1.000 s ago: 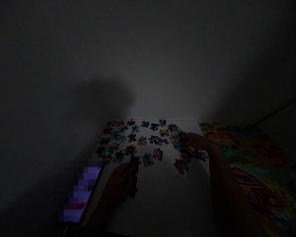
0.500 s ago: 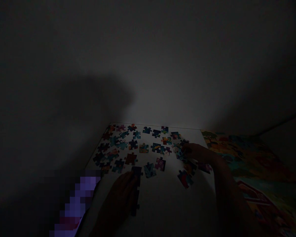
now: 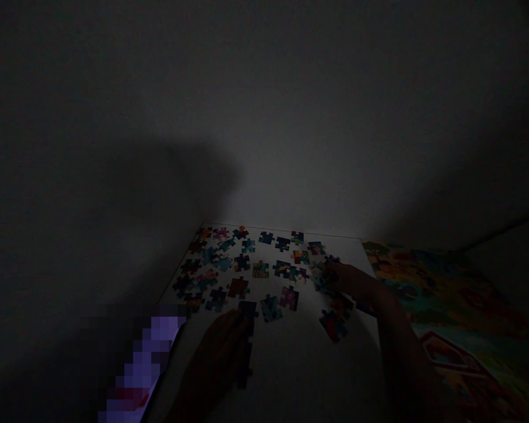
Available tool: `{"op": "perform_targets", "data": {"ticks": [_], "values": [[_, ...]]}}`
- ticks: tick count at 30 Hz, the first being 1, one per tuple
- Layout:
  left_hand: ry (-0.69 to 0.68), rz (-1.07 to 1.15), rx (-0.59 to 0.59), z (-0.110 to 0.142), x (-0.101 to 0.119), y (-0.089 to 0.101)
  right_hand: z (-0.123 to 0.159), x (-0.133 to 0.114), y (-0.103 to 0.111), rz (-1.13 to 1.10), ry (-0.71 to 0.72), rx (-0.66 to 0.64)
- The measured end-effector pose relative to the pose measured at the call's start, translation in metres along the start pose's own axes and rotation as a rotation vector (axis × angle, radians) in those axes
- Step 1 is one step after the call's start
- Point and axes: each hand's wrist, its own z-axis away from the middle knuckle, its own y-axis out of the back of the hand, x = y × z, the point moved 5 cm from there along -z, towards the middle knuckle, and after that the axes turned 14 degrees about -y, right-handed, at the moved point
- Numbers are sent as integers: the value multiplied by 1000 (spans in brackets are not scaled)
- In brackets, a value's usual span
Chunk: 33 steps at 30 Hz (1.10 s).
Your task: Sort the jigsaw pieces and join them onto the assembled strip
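From the head view, our right hand curls low over the jigsaw pieces at right of centre, its grip too dark to tell. Our left hand, fingers half curled, lies against a dark joined strip of pieces at lower centre on the white table; spreading loose pieces apart helps us here.

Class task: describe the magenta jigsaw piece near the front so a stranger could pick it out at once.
On the white tabletop, jigsaw pieces lie scattered ahead of the person's hands. Between the left hand and the right hand, at the front of the spread, lies the magenta piece. It alone is strongly pink there, just right of a teal piece.
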Motion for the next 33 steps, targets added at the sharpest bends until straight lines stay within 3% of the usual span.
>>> {"op": "perform_targets", "data": {"ticks": [11,20,28,33], "values": [[43,46,1,1,-2,-1,-9,4,-6,80,-19,58],[16,47,51,-7,-1,4,0,0,-1,114,-2,127],[21,84,93,-6,-1,2,-17,7,-5,188,-11,202],[44,114,98,-4,-1,-4,-10,-16,-7,258,12,291]]}}
